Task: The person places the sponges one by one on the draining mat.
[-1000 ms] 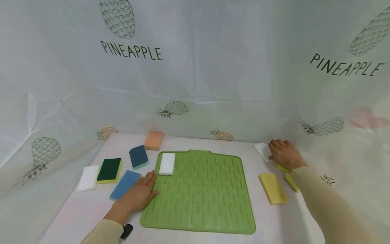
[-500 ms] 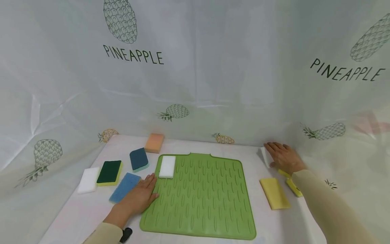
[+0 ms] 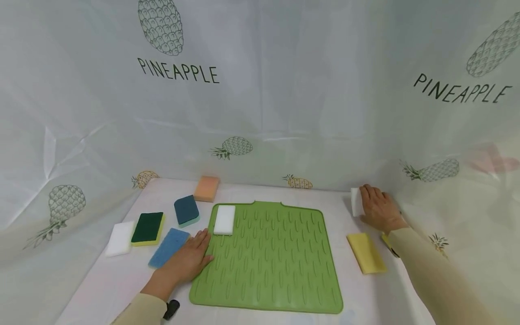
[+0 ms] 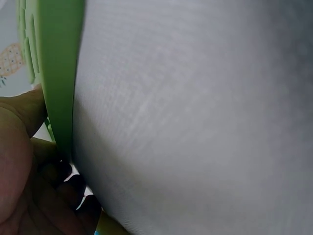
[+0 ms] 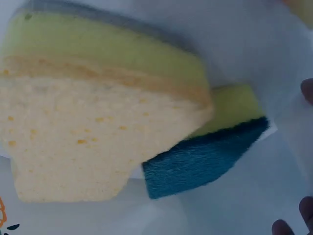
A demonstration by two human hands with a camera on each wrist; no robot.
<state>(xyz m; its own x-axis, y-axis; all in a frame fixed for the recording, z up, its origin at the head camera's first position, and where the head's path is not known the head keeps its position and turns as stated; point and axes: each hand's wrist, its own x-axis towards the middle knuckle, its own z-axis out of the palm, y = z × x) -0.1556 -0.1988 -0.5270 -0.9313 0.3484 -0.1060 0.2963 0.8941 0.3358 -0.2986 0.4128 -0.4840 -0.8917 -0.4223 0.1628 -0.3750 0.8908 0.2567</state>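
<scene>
At the far right edge of the surface (image 3: 260,192), your right hand (image 3: 378,208) pinches the white sponge (image 3: 356,201); lift it squarely; keep your left hand (image 3: 188,260) spread flat on the green mat (image 3: 268,262).

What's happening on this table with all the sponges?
A person works at a white table scattered with sponges. Their right hand grips a white sponge tipped up on edge near the back right corner. Their left hand rests flat on the left edge of a green ridged mat. Another white block already lies on the mat's back left corner; the other sponges lie off it on either side.
</scene>
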